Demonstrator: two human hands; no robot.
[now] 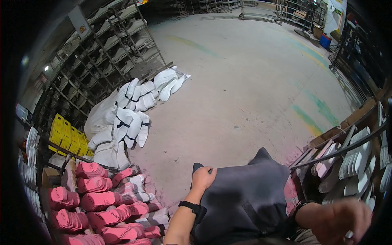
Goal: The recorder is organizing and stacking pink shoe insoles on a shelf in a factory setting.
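The dark cloth lies between the left hand, just resting half open on its far left corner, and the right hand, half curled past its right edge (hold too blurry to tell).

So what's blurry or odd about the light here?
In the head view, the right hand is smeared, probably by motion; the left hand looks crisper. Also in the head view, a lamp glares at far left, and the corners go black.
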